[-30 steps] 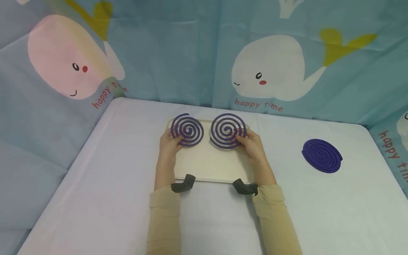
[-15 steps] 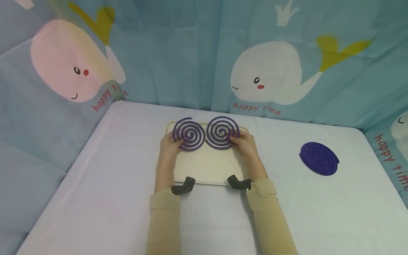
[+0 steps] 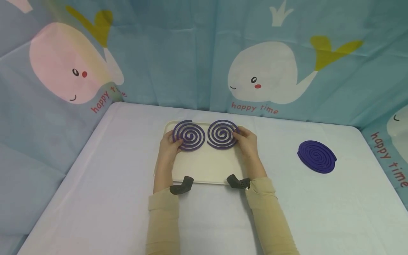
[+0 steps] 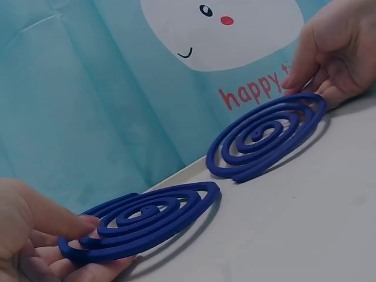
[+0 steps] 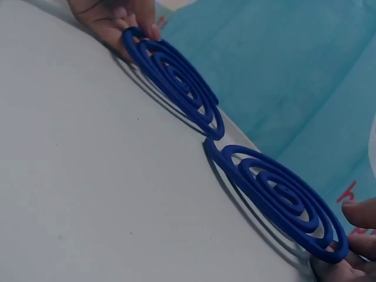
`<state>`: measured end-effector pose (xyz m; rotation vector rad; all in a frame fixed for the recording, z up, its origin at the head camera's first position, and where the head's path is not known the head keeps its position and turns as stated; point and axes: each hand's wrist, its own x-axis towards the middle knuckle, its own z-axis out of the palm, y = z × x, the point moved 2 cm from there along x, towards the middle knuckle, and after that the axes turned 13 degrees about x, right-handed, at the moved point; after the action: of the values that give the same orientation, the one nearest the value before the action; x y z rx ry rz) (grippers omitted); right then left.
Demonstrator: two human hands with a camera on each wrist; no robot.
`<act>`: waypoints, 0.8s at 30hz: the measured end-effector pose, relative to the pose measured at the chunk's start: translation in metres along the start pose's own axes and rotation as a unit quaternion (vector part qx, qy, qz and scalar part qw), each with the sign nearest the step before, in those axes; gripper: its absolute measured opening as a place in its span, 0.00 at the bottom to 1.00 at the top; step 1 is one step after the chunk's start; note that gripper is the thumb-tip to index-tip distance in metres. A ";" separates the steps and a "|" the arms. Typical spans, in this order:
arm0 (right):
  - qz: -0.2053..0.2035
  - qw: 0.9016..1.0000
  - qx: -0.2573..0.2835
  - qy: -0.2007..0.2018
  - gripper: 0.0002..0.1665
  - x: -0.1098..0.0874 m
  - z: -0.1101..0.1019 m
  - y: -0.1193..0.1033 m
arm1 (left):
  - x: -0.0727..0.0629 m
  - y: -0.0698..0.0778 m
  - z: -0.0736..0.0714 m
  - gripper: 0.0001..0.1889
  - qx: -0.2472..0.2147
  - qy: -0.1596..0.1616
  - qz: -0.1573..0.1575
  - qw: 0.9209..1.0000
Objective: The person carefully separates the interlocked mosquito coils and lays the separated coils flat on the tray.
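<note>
My left hand [image 3: 168,147] pinches a dark purple-blue mosquito coil [image 3: 190,136] by its left edge, thumb on top and fingers beneath. To its right is a second mosquito coil [image 3: 222,134], over the far part of a cream tray [image 3: 207,166]. At its outer edge is my right hand [image 3: 248,143]. In the right wrist view the right thumb [image 5: 359,212] stands apart from the second coil [image 5: 285,194], while fingers lie under its rim. A narrow gap parts the two coils in the head view.
On the white table [image 3: 114,170], right of the tray, lies another purple spiral disc [image 3: 316,157] with tightly packed rings. A blue curtain [image 3: 175,60] printed with whales hangs behind the table. Black wrist pieces [image 3: 182,185] sit at both cuffs.
The right-hand coil has moved left, closer to the other one. My right thumb has drawn back from over the coil toward its edge. The left hand has hardly shifted.
</note>
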<state>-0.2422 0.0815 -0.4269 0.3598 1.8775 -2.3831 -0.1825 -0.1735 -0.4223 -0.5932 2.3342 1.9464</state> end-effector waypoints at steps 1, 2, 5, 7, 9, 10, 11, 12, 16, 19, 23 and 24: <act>-0.006 1.000 -0.003 0.006 0.24 0.000 -0.001 -0.001 | 0.000 0.000 0.000 0.31 -0.005 -0.001 0.001 1.000; -0.012 1.000 -0.004 0.011 0.24 -0.001 -0.001 -0.002 | 0.001 0.001 -0.001 0.30 -0.011 -0.002 0.002 1.000; -0.024 0.999 -0.009 0.022 0.24 -0.001 -0.003 -0.003 | 0.001 0.001 -0.003 0.29 -0.007 0.005 0.004 1.000; -0.031 0.999 -0.010 0.026 0.24 -0.002 -0.004 -0.004 | 0.002 0.001 -0.004 0.29 -0.005 0.009 0.008 1.000; -0.038 0.999 -0.002 0.024 0.24 -0.003 -0.005 -0.005 | 0.002 0.002 -0.005 0.29 0.006 0.014 0.013 1.000; -0.044 0.999 0.002 0.021 0.24 -0.004 -0.006 -0.005 | 0.002 0.002 -0.006 0.28 0.011 0.016 0.015 1.000; -0.050 0.999 0.005 0.019 0.24 -0.005 -0.006 -0.006 | 0.001 0.002 -0.007 0.28 0.015 0.018 0.018 1.000; -0.057 0.998 0.009 0.017 0.25 -0.006 -0.006 -0.006 | 0.001 0.002 -0.008 0.27 0.021 0.021 0.021 0.999; -0.082 0.996 0.017 0.013 0.25 -0.008 -0.008 -0.005 | -0.001 0.004 -0.012 0.25 0.059 0.044 0.035 0.997; -0.086 0.996 0.025 0.013 0.24 -0.008 -0.009 -0.005 | -0.003 0.005 -0.013 0.24 0.070 0.061 0.047 0.995; -0.081 0.995 0.050 0.016 0.23 -0.008 -0.012 -0.005 | -0.004 0.007 -0.014 0.22 0.046 0.066 0.064 0.995; -0.082 0.995 0.056 0.017 0.23 -0.008 -0.012 -0.006 | -0.004 0.008 -0.013 0.22 0.041 0.066 0.068 0.995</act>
<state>-0.2344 0.0941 -0.4225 0.2656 1.8594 -2.6114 -0.1785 -0.1843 -0.4113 -0.5896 2.5836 1.9085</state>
